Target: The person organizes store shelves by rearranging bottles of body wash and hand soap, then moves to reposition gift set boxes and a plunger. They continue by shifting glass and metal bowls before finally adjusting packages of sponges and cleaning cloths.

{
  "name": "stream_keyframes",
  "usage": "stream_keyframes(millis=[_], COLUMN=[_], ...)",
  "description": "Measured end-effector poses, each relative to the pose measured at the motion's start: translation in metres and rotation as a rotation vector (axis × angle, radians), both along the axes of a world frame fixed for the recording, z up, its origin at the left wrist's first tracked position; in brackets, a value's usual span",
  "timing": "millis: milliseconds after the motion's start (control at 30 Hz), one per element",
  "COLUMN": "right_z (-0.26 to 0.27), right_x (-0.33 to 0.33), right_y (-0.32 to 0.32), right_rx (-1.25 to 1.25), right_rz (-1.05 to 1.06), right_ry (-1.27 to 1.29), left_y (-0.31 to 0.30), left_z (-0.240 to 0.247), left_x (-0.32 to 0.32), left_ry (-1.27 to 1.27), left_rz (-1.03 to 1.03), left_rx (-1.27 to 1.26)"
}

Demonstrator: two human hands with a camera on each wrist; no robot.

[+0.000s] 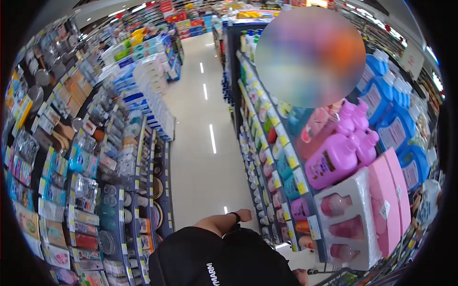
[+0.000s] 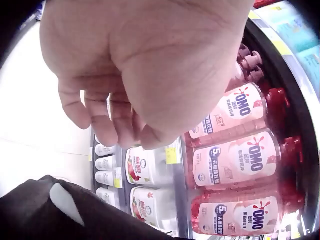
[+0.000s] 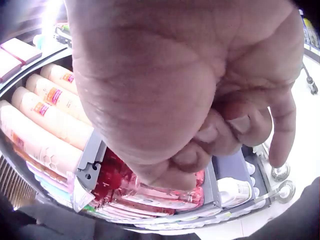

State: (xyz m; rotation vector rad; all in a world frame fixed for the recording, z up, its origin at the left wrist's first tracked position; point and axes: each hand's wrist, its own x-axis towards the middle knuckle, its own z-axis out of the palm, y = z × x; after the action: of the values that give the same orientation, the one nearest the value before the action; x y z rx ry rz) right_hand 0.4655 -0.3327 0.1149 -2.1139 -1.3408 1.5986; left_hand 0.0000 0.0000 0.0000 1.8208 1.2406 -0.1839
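In the head view my left hand (image 1: 244,215), with a dark band at its wrist, is out beside the right-hand shelves. The left wrist view has this hand (image 2: 145,70) with loosely curled fingers and nothing in them, in front of pink OMO bottles (image 2: 235,160) and white bottles (image 2: 142,165). Low at the bottom of the head view, my right hand (image 1: 301,276) is partly cut off. Its fingers (image 3: 220,135) curl loosely toward the palm in the right wrist view, the little finger straighter, with no object visible in them. Red-pink bottles (image 3: 150,192) lie behind it.
A long aisle floor (image 1: 191,100) runs ahead. Kitchenware shelves (image 1: 95,190) line the left; stacked packs (image 1: 148,90) stand farther along. Purple pump bottles (image 1: 334,159), blue jugs (image 1: 396,126) and a boxed pink bottle set (image 1: 346,229) fill the right shelf top. A round blur hides part.
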Motion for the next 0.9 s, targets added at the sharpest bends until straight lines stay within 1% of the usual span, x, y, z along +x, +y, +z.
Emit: stream_keyframes(millis=[67, 100, 167, 200, 233, 300, 333, 400, 433, 467, 500, 533, 567, 600, 633, 667, 700, 733, 767, 800, 833, 900], right_z=[0.03, -0.024, -0.038, -0.008, 0.008, 0.022, 0.017, 0.001, -0.015, -0.046, -0.057, 0.025, 0.015, 0.041, 0.04, 0.05, 0.05, 0.039, 0.052, 0.062, 0.069, 0.08], right_x=[0.04, -0.086, -0.037, -0.029, -0.04, -0.056, -0.059, -0.06, -0.065, -0.066, -0.068, -0.112, -0.105, -0.127, -0.129, -0.141, -0.138, -0.138, -0.148, -0.161, -0.171, -0.18], right_y=[0.013, 0.013, 0.025, 0.038, 0.048, 0.057, 0.057, 0.055, 0.063, 0.068, 0.056, 0.086, 0.085, 0.095, 0.096, 0.103, 0.105, 0.104, 0.108, 0.109, 0.115, 0.106], right_rx=[0.937, 0.943, 0.125, 0.102, 0.098, 0.039, 0.036, 0.046, 0.037, 0.22, 0.398, 0.268, 0.273, 0.177, 0.175, 0.224, 0.236, 0.224, 0.225, 0.25, 0.296, 0.24], right_rz=[0.432, 0.371, 0.036, 0.048, 0.061, -0.041, -0.039, -0.1, -0.105, -0.179, -0.267, -0.443, -0.242, -0.375, -0.374, -0.44, -0.378, -0.496, -0.484, -0.569, -0.645, -0.683], right_ry=[-0.193, -0.045, 0.09, 0.017, 0.018, 0.047, 0.05, 0.041, 0.044, 0.038, 0.017, 0.086, -0.073, -0.132, -0.135, -0.115, -0.106, -0.118, -0.161, -0.058, 0.049, 0.055], left_y=[0.0, -0.013, -0.014, -0.011, -0.016, -0.023, -0.025, -0.028, -0.028, -0.028, -0.027, -0.026, -0.029, -0.031, -0.031, -0.023, -0.019, -0.009, -0.005, -0.004, -0.001, -0.008], left_z=[0.005, 0.012, 0.002, 0.001, -0.002, -0.009, -0.01, -0.007, -0.006, -0.007, -0.012, -0.03, -0.047, -0.064, -0.053, -0.071, -0.064, -0.039, -0.043, -0.044, -0.046, -0.047], left_x=[0.038, -0.108, -0.078, -0.064, -0.071, -0.084, -0.091, -0.102, -0.111, -0.12, -0.125, -0.132, -0.144, -0.157, -0.154, -0.169, -0.171, -0.166, -0.172, -0.177, -0.182, -0.182], left_ry=[-0.053, 0.098, -0.001, -0.012, -0.012, 0.003, 0.006, 0.019, 0.023, 0.033, 0.038, 0.068, 0.034, 0.025, 0.098, 0.046, -0.003, 0.019, 0.004, -0.062, -0.075, -0.033], left_rz=[-0.014, -0.005, 0.09, 0.074, 0.086, 0.164, 0.166, 0.196, 0.191, 0.187, 0.166, 0.159, 0.157, 0.114, 0.256, 0.124, 0.222, 0.26, 0.247, 0.311, 0.313, 0.349], left_rx=[0.031, 0.007, 0.064, 0.009, 0.005, 0.015, 0.011, -0.037, -0.046, -0.064, -0.088, -0.063, -0.064, -0.041, -0.066, -0.029, -0.021, -0.05, -0.012, -0.042, -0.059, -0.176])
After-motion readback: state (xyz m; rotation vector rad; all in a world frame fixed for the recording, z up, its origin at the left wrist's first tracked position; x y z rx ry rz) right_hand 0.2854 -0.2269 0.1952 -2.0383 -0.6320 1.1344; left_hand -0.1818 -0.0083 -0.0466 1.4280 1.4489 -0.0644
